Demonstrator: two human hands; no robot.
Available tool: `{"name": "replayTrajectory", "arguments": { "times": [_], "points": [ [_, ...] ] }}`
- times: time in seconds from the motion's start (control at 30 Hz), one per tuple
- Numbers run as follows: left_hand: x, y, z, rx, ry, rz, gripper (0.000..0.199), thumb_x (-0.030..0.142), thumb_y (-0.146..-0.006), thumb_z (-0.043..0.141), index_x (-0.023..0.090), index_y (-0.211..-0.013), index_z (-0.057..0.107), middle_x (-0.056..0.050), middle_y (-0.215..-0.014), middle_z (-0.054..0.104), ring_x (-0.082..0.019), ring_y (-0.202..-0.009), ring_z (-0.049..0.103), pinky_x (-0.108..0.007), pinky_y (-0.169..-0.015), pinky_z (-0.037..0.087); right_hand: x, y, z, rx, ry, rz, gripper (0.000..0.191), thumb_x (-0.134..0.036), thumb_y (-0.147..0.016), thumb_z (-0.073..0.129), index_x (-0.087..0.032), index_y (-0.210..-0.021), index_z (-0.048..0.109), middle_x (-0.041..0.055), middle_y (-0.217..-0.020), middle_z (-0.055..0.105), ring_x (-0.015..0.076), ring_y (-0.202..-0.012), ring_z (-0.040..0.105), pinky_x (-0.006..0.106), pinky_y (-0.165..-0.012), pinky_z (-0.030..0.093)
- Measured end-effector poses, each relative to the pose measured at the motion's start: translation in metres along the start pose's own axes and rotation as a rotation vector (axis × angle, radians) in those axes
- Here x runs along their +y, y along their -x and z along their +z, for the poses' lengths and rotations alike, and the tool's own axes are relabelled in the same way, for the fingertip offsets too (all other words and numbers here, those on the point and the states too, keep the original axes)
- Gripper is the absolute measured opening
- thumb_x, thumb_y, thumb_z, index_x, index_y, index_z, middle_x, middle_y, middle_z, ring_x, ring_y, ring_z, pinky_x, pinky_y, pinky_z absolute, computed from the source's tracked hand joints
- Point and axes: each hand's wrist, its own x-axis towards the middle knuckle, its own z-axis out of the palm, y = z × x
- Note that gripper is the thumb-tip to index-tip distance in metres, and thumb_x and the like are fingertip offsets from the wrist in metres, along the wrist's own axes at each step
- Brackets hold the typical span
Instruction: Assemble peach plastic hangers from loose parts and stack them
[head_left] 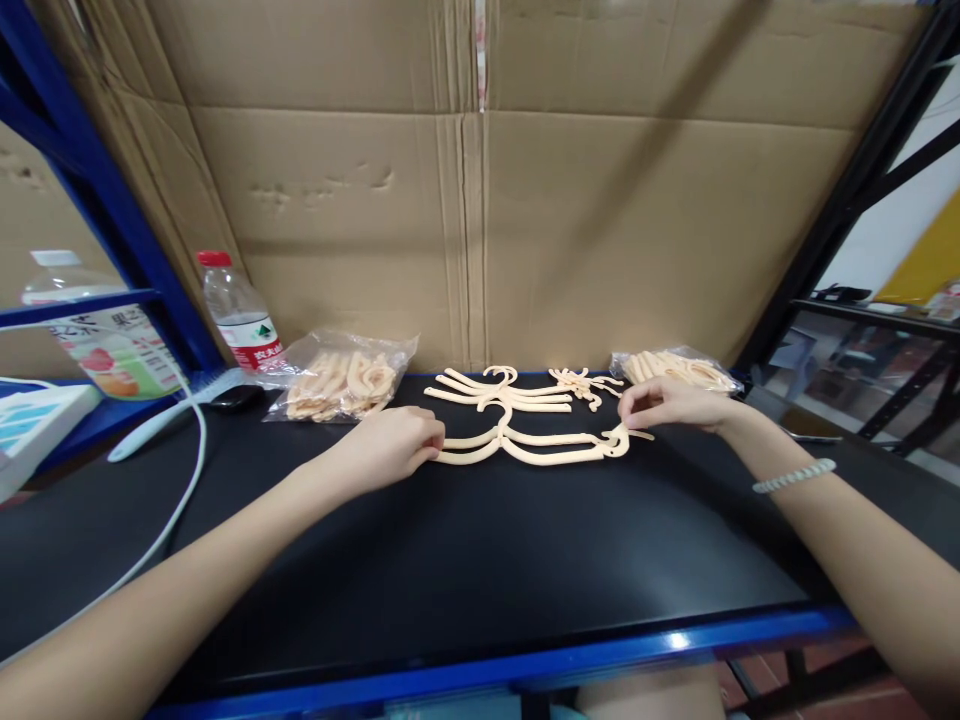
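A cream plastic hanger (551, 457) with a hook in its middle lies flat on the black table, its paired arms spreading left and right. My left hand (397, 443) is closed around the left ends of those arms, and its fingers hide the tips. At the opposite end, my right hand (667, 402) pinches a small curved cream piece (619, 440) that touches the right arm ends. I cannot tell whether this piece is joined to them. Behind the hanger lie several loose hanger arms and hooks (517, 402), with a small pile of thin cream parts (581, 382) to their right.
Clear bags of cream parts lie at back left (341, 385) and back right (675, 368). A red-capped bottle (244, 320) stands by the cardboard wall (337, 200). A white cable (191, 480) crosses the left side. A blue edge (525, 680) borders the table's front.
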Motion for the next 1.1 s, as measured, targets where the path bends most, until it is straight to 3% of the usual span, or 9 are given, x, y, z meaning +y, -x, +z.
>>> {"name": "replayTrajectory", "arguments": {
  "times": [0.13,0.3,0.43,0.53,0.67,0.87,1.1],
  "points": [
    [0.000,0.001,0.004,0.042,-0.001,0.018,0.019,0.018,-0.085,0.046,0.019,-0.079,0.064,-0.004,-0.083,0.064,-0.020,-0.073,0.061,-0.027,-0.060,0.041,0.006,-0.002,-0.001,-0.055,0.161,-0.040,0.029,-0.047,-0.070,0.073,-0.019,-0.072,0.069,-0.0003,-0.066,0.060,0.0143,-0.062,0.051,0.028,-0.060,0.039],
    [0.000,0.002,0.007,0.087,-0.041,0.015,0.016,0.018,-0.084,0.048,0.020,-0.079,0.063,-0.004,-0.081,0.064,-0.021,-0.072,0.061,-0.027,-0.058,0.039,0.013,-0.008,0.001,0.085,0.248,-0.054,0.029,-0.047,-0.069,0.072,-0.019,-0.074,0.069,0.0004,-0.063,0.059,0.0148,-0.059,0.049,0.028,-0.056,0.036],
    [0.006,0.001,0.008,0.164,-0.017,-0.018,0.013,0.020,-0.086,0.050,0.019,-0.084,0.063,-0.005,-0.084,0.065,-0.021,-0.076,0.062,-0.028,-0.062,0.043,0.008,-0.012,0.010,0.165,0.251,-0.086,0.032,-0.049,-0.073,0.068,-0.019,-0.084,0.068,0.0024,-0.076,0.061,0.0156,-0.064,0.050,0.029,-0.058,0.038],
    [0.013,0.000,0.013,0.187,0.029,0.036,0.017,0.028,-0.088,0.055,0.016,-0.098,0.062,-0.009,-0.098,0.066,-0.024,-0.091,0.062,-0.031,-0.075,0.048,-0.001,-0.014,0.023,0.136,0.299,-0.152,0.034,-0.047,-0.072,0.071,-0.020,-0.092,0.069,0.0033,-0.083,0.061,0.0178,-0.072,0.052,0.029,-0.062,0.040],
    [0.019,-0.002,0.019,0.115,0.042,0.155,0.030,0.028,-0.091,0.054,0.016,-0.118,0.057,-0.012,-0.115,0.063,-0.026,-0.105,0.059,-0.036,-0.090,0.046,-0.011,-0.016,0.039,0.044,0.379,-0.270,0.040,-0.045,-0.069,0.076,-0.021,-0.100,0.068,0.0035,-0.090,0.062,0.0187,-0.078,0.051,0.029,-0.068,0.042],
    [0.017,-0.004,0.021,0.122,0.028,0.163,0.025,0.016,-0.093,0.044,0.019,-0.111,0.061,-0.009,-0.107,0.066,-0.023,-0.101,0.061,-0.035,-0.089,0.046,-0.010,-0.018,0.042,0.002,0.372,-0.305,0.028,-0.039,-0.076,0.069,-0.019,-0.095,0.069,0.0037,-0.089,0.065,0.0178,-0.076,0.052,0.029,-0.068,0.042],
    [0.014,-0.004,0.021,0.155,0.082,0.171,0.024,0.019,-0.092,0.043,0.019,-0.106,0.063,-0.009,-0.103,0.067,-0.022,-0.096,0.063,-0.034,-0.085,0.047,-0.009,-0.017,0.042,0.011,0.367,-0.306,0.026,-0.039,-0.077,0.068,-0.019,-0.093,0.069,0.0040,-0.088,0.065,0.0181,-0.075,0.053,0.030,-0.067,0.042]
  ]
}}
